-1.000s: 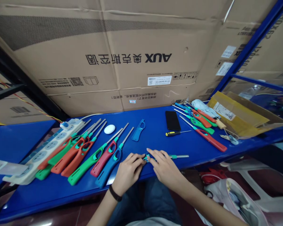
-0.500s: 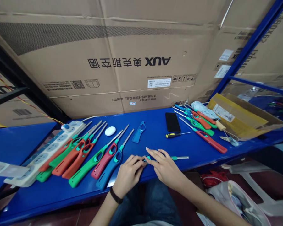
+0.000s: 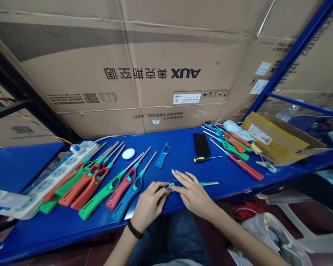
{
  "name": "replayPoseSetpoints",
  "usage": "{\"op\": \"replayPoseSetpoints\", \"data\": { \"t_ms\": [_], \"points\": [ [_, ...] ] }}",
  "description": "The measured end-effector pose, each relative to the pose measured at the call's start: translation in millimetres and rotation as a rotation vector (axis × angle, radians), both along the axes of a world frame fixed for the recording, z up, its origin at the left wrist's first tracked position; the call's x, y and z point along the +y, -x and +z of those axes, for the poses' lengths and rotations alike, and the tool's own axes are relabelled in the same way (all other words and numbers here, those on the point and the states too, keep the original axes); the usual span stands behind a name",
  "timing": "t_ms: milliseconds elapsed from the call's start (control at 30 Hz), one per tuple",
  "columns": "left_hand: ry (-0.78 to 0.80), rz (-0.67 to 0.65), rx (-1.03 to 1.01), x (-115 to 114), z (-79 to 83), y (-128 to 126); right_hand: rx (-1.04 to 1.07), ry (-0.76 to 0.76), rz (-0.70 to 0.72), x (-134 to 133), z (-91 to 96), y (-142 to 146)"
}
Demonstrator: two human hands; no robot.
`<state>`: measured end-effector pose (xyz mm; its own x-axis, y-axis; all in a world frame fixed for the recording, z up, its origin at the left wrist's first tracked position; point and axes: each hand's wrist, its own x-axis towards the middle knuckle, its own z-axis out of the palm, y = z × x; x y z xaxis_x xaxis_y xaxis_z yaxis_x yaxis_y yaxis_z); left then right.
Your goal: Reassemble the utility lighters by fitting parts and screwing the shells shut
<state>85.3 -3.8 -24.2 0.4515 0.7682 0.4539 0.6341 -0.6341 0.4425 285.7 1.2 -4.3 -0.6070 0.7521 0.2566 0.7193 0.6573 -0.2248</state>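
An opened lighter (image 3: 202,184) with a metal barrel and teal inner parts lies near the table's front edge, mostly covered by my hands. My left hand (image 3: 151,199) pinches at its handle end; the small part between the fingertips is too hidden to name. Across the lighter's body lies my right hand (image 3: 192,194), its index fingertip pressing by the left fingers while the other fingers stretch forward. Behind them rests a loose blue handle shell (image 3: 162,155). To the left is a complete blue lighter (image 3: 129,195), beside a red lighter (image 3: 122,186) and a green lighter (image 3: 104,195).
A white power strip (image 3: 62,170) and more lighters lie at left, near a white oval object (image 3: 128,153). A phone (image 3: 201,144), a screwdriver (image 3: 207,159), several lighters and an open yellow-taped carton (image 3: 274,136) lie right. A large cardboard box (image 3: 150,44) stands behind.
The view has shifted slightly. Both hands stay at the lighter; the right hand's fingers have moved only a little, with the left still pinching.
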Motion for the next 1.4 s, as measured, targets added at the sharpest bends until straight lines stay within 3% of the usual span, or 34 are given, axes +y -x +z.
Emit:
{"op": "replayPoseSetpoints", "data": {
  "t_ms": [167,400,633,867,1000,1167,1300,1400],
  "points": [
    [-0.049,0.014,-0.005,1.0,-0.2,-0.7,0.095,-0.016,-0.123,-4.1,-7.7,-10.4],
    [-0.056,0.013,-0.003,1.8,-2.8,-0.4,0.056,-0.127,-0.109,-6.7,-12.7,-4.0],
    [-0.035,0.012,-0.006,1.7,-3.9,-0.1,0.076,-0.097,-0.095,-2.0,-9.2,-5.1],
    [-0.007,0.027,-0.051,8.7,0.3,-2.6,0.322,-0.086,-0.340,5.5,-12.0,-45.9],
    [-0.002,0.027,0.003,19.4,4.1,-5.8,0.293,-0.031,-0.264,10.7,-13.5,-59.7],
    [-0.005,0.040,0.037,25.8,13.2,-11.2,0.292,0.010,-0.206,17.2,-11.2,-55.8],
    [-0.015,0.063,0.048,34.3,22.6,-10.6,0.356,-0.036,-0.229,21.3,-8.4,-57.2],
    [0.003,0.180,0.112,51.8,27.7,-8.8,0.413,-0.077,-0.278,21.6,-7.7,-61.9]
  ]
}}
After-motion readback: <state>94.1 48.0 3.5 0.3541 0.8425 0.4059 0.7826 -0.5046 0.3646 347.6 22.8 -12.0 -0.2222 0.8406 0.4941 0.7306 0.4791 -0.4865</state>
